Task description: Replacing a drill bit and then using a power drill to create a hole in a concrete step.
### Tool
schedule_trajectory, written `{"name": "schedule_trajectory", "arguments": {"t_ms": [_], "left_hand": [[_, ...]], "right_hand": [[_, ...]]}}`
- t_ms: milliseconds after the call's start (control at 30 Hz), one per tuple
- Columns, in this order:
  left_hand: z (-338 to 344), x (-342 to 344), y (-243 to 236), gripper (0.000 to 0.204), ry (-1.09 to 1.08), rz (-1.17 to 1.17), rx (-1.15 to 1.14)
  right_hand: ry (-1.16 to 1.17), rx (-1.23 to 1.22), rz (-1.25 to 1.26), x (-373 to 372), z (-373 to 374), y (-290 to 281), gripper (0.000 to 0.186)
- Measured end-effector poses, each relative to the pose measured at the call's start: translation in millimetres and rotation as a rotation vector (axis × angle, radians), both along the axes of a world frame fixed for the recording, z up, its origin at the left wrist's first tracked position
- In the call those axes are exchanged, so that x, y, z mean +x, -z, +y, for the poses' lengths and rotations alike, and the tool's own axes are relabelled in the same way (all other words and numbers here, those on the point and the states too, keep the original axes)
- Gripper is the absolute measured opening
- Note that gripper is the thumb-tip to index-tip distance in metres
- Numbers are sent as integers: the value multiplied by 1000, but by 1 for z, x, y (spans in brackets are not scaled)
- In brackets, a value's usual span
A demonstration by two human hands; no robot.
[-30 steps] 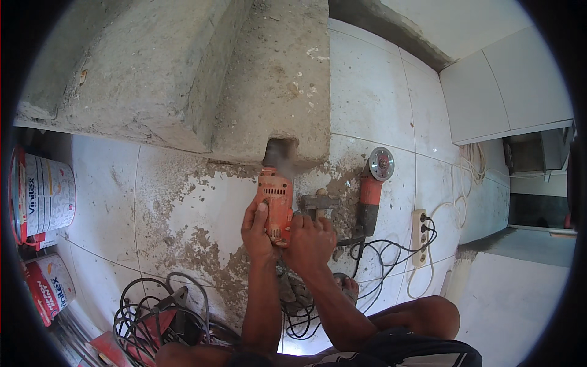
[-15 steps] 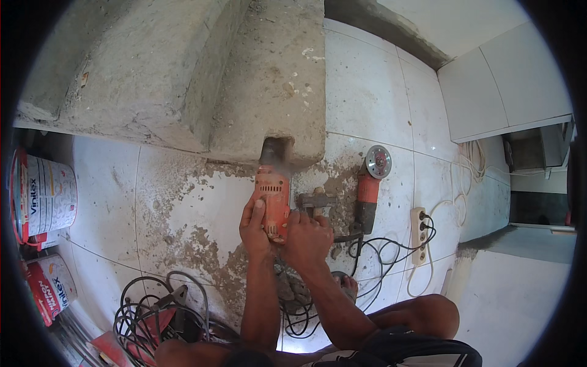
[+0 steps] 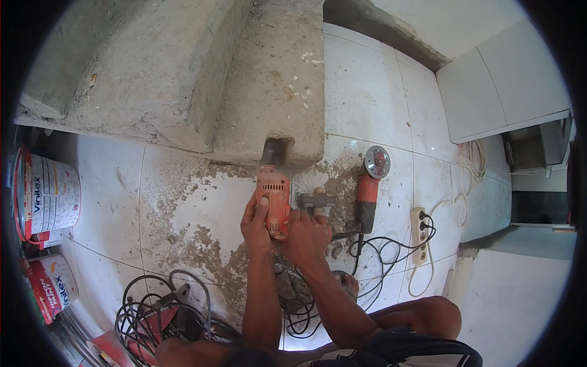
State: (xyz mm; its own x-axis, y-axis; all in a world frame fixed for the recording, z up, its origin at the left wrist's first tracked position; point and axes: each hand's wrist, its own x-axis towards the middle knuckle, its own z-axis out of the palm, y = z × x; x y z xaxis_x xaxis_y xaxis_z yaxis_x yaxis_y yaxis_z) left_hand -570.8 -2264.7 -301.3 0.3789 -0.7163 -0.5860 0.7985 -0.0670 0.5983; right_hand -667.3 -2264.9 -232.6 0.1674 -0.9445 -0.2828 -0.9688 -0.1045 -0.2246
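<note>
Both hands hold a red, dusty power drill that points away from me. My left hand is wrapped round the left side of its body, thumb on top. At the rear right, my right hand is closed round the handle, which is mostly hidden under the fingers. The drill's black front end reaches into a square notch at the corner of a rough concrete step. Its tip is hidden in the notch, with a haze of dust around it. Just beyond my right hand a hammer lies on the floor.
Right of the hammer lies a red and black angle grinder. A white power strip has black plugs in it. Coiled cables sit at lower left, paint buckets at far left. Rubble and mortar dust cover the tiles.
The view has shifted very slightly. Both hands keep their hold on the drill, and its front end stays in the notch.
</note>
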Motion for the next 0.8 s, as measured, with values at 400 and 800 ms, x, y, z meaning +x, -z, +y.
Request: {"name": "schedule_trajectory", "arguments": {"t_ms": [400,800], "left_hand": [[19,-2,9,41,125,3,-14],[3,-16,1,45,-81,-237,25]], "right_hand": [[-31,-94,50,-8,10,7,44],[21,-50,-9,-4,2,14,42]]}}
